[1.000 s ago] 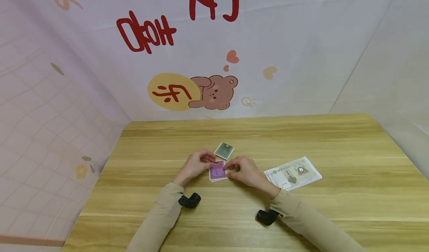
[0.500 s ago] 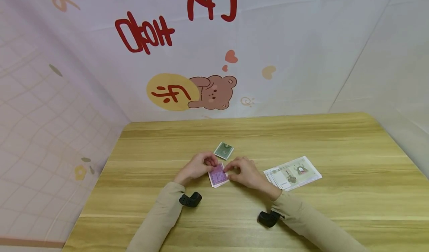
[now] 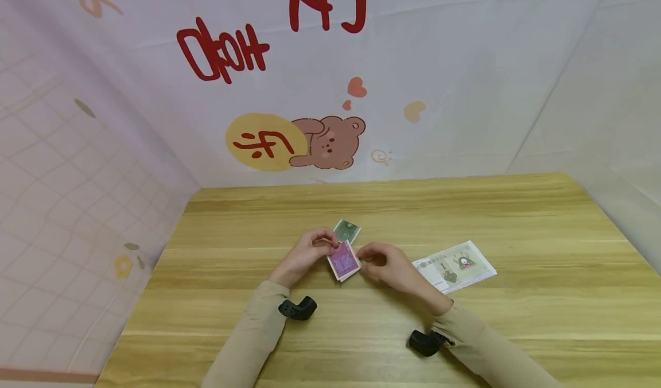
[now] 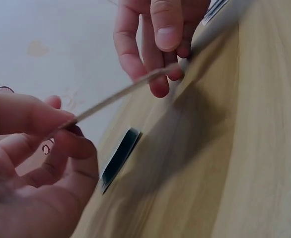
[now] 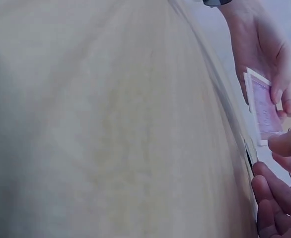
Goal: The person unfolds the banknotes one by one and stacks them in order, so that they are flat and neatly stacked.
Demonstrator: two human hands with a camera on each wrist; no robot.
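A folded purple play banknote (image 3: pixel 344 261) is held up a little off the table, pinched at its upper left edge between the thumb and fingers of my left hand (image 3: pixel 306 257). Seen edge-on in the left wrist view, the purple note (image 4: pixel 120 95) slants toward my right hand (image 4: pixel 158 34), whose thumb stands apart from its fingers. In the head view my right hand (image 3: pixel 388 267) is right at the note's right edge. Partly covered by the purple note, a folded green banknote (image 3: pixel 348 230) lies just behind it; its dark edge (image 4: pixel 119 157) shows in the left wrist view.
To the right, a fanned pile of flat play banknotes (image 3: pixel 462 264) lies on the wooden table (image 3: pixel 330 342), partly behind my right wrist. A printed cloth backdrop (image 3: pixel 465 135) rises behind the table.
The purple note has risen from the table and shifted slightly right, now overlapping the green note. My left hand moved with it; my right hand moved slightly right and its grip loosened.
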